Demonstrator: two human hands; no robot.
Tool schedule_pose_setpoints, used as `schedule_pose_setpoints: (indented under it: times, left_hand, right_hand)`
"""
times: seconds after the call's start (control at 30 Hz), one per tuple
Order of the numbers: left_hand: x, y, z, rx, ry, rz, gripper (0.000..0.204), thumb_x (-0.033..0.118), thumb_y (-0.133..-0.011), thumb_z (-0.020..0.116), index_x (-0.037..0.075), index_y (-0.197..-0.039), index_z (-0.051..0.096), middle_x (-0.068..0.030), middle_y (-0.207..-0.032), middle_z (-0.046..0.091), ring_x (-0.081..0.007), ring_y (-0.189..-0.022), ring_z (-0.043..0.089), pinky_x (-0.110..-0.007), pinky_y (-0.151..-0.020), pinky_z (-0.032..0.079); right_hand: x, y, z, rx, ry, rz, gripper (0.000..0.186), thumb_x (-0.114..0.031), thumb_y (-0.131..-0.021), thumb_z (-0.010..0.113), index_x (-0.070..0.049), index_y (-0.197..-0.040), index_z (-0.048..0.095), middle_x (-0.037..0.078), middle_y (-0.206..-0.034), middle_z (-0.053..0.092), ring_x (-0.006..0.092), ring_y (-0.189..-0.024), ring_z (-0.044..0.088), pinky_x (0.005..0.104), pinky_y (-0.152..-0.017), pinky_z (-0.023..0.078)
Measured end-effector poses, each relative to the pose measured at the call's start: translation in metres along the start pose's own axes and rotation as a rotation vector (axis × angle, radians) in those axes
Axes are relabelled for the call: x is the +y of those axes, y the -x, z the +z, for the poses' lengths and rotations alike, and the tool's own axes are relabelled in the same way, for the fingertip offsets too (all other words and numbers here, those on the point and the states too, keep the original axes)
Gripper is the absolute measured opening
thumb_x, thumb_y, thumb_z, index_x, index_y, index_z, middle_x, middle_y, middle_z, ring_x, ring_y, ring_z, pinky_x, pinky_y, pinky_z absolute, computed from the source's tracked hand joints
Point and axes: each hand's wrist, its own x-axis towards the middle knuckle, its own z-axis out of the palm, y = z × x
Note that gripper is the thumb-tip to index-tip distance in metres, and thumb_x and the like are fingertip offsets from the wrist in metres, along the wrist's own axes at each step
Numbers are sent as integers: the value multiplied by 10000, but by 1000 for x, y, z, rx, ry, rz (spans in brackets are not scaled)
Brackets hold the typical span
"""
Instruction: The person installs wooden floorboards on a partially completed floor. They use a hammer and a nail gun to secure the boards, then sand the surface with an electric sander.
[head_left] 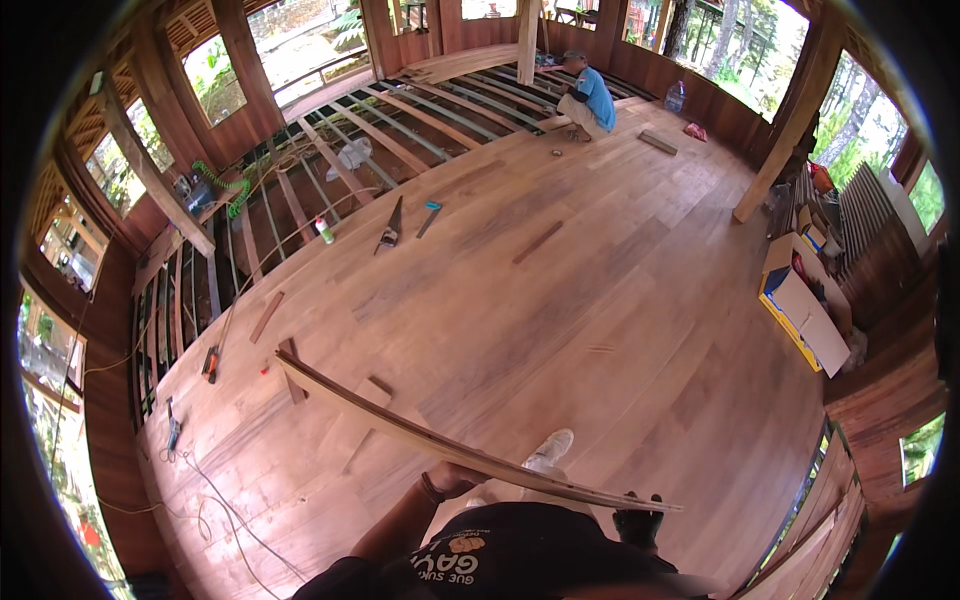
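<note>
A long wooden floorboard is held edge-up in front of my body, slanting from the far left end down to the near right. My bare left hand, with a band at the wrist, is closed on it near the middle. My right hand, in a dark glove, grips it close to the right end, fingertips showing past its edge. Below the board's left half, short wood offcuts lie on the laid wooden floor. My white shoe shows just beyond the board.
Open joists border the floor at the far left. A handsaw, a blue-handled square, a glue bottle and corded power tools lie about. Another person crouches at the back. Cardboard boxes stand right.
</note>
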Motion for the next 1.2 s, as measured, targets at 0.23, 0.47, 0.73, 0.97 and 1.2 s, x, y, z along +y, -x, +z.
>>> schedule_pose_setpoints:
  times: [0.23, 0.47, 0.73, 0.97, 1.2]
  left_hand:
    - [90, -206, 9, -7, -104, -6, 410, 79, -775, 806, -22, -1161, 713, -73, -1057, 716, -187, -977, 635, -314, -886, 503]
    - [175, -404, -4, -67, 63, 105, 316, -20, -760, 764, -25, -1072, 716, -166, -1187, 747, -353, -1248, 661, -483, -1151, 454]
    - [252, -589, -96, -89, 245, 133, 269, -30, -827, 744, -22, -1096, 739, -185, -1203, 750, -352, -1282, 653, -500, -1194, 424]
    - [403, -816, -177, -208, 198, 115, 317, -52, -845, 754, 34, -1148, 713, -149, -1266, 725, -345, -1335, 615, -511, -1208, 419]
    - [526, -1054, -208, -363, 110, 100, 320, 91, -898, 804, 38, -1191, 684, -158, -1285, 705, -351, -1353, 595, -530, -1216, 396]
  right_hand:
    - [-114, -111, 128, -15, -112, -64, 612, -693, -950, 425, -111, -925, 612, 21, -837, 592, 218, -722, 555, 365, -614, 453]
    - [-289, -262, 274, -218, 16, -76, 616, -641, -996, 468, -54, -1007, 657, 100, -917, 687, 268, -744, 629, 367, -613, 490]
    - [-374, -452, 438, -210, 75, -38, 566, -568, -1005, 540, -31, -1095, 693, 195, -1186, 742, 383, -1013, 717, 455, -802, 590]
    - [-434, -581, 622, -113, 28, -218, 548, -554, -991, 580, -41, -1140, 702, 177, -1192, 738, 389, -1095, 684, 491, -963, 559]
    - [-512, -689, 765, -43, -143, -218, 591, -587, -990, 572, -40, -1178, 695, 150, -1193, 729, 367, -1098, 677, 481, -971, 544]
